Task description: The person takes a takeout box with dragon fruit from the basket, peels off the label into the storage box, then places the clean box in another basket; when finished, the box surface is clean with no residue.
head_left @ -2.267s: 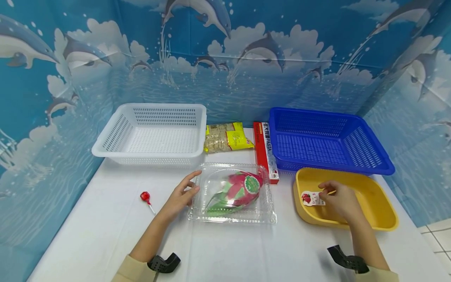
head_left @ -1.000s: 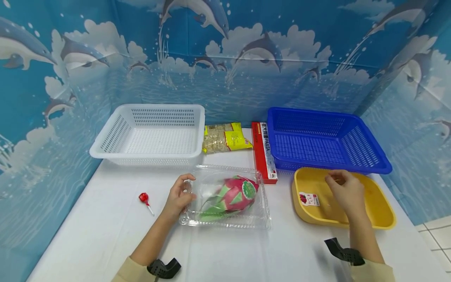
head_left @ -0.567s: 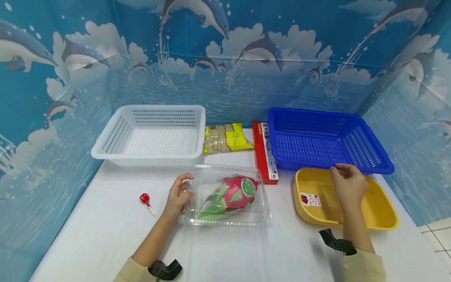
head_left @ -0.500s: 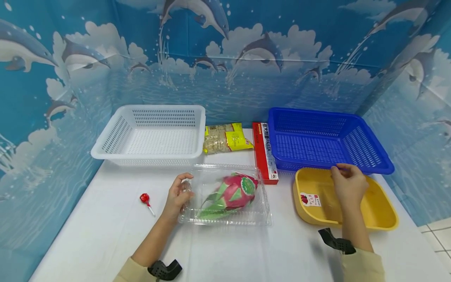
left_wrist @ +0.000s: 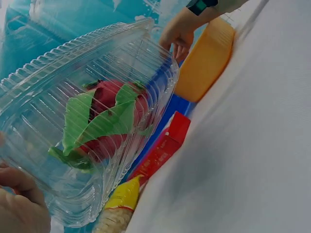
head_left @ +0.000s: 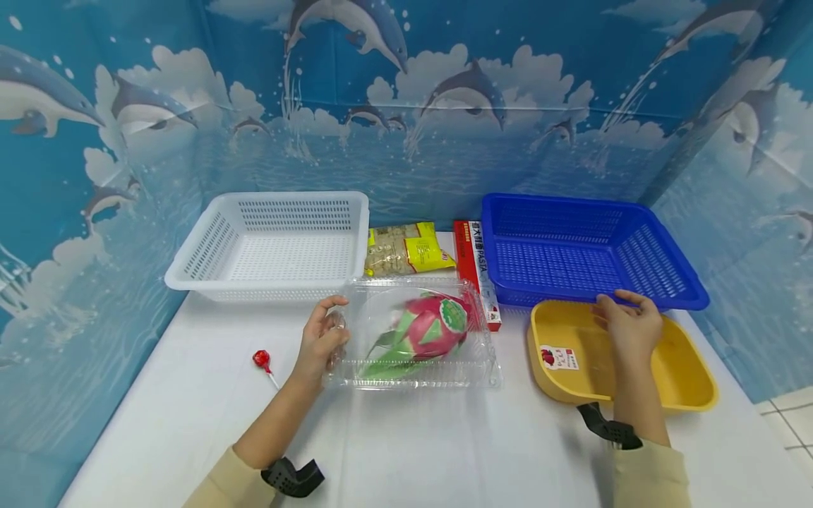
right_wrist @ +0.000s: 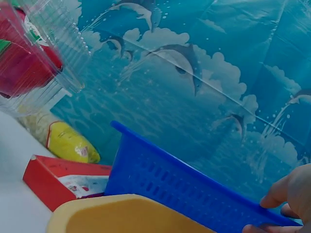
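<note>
My left hand (head_left: 320, 342) grips the left edge of a clear plastic clamshell box (head_left: 371, 303). Inside lies a pink and green dragon fruit (head_left: 427, 328) bearing a round green label. In the left wrist view the box (left_wrist: 43, 124) is tilted and held above the white table. My right hand (head_left: 631, 324) pinches the front rim of the blue plastic basket (head_left: 552, 254), reaching over the yellow basin (head_left: 682, 367). The right wrist view has its fingers on both sides of the blue rim. A small white card with red fruit (head_left: 559, 358) lies in the basin.
A white basket (head_left: 286, 250) stands at the back left. Between the baskets are a yellow-and-clear food bag (head_left: 406, 250) and a red pasta box (head_left: 476, 271). A red lollipop (head_left: 262, 360) lies at left. A dolphin-print curtain (head_left: 406, 155) closes off the back.
My left hand has taken hold of the clamshell box and raised it toward the back. The right hand left the card in the basin and moved back to the blue basket's rim.
</note>
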The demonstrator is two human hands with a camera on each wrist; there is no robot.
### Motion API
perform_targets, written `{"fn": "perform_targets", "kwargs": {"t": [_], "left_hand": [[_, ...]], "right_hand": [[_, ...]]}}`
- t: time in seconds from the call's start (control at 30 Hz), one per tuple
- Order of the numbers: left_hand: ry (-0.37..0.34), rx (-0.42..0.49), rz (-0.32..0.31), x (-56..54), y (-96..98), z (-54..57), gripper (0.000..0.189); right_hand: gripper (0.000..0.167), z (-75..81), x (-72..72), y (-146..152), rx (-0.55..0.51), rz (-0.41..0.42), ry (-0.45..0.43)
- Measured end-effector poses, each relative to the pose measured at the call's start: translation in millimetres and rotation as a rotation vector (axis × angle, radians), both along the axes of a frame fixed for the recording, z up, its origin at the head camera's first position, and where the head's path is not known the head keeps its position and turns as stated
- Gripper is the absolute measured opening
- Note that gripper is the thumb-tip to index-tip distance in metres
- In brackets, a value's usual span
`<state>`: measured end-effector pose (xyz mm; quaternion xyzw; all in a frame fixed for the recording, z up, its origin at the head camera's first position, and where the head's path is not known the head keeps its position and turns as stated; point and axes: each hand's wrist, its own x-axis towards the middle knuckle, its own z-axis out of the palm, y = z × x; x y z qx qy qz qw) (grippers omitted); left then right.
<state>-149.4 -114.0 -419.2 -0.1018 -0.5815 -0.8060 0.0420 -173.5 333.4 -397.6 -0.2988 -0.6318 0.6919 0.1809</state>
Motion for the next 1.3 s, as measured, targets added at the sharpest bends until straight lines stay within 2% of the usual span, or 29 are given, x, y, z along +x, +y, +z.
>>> {"fn": "perform_targets", "kwargs": {"t": [0.23,0.4,0.7,0.87,1.07,1.3], "left_hand": [[0.000,0.018,-0.035,-14.2,10.4,22.2,0.047],[0.005,0.070,-0.060,-25.5,22.5,36.3,0.046],[0.027,0.132,-0.096,-49.2,49.3,49.6,0.044],[0.028,0.129,-0.116,-64.3,63.8,57.5,0.042],[0.011,0.169,-0.133,-80.1,82.3,71.6,0.041],[0.046,0.226,-0.169,-97.5,105.1,84.1,0.040]], "right_hand": [[0.034,0.5,-2.3,3.6,-0.091,-0.012,0.004],[0.034,0.7,-2.8,4.8,-0.138,-0.012,0.056],[0.033,-0.2,-5.0,6.2,-0.201,-0.016,0.120],[0.033,-2.1,-5.3,6.5,-0.204,-0.027,0.119],[0.033,-3.3,-5.6,6.0,-0.202,-0.033,0.125],[0.031,-3.3,-5.5,4.8,-0.193,-0.033,0.138]]}}
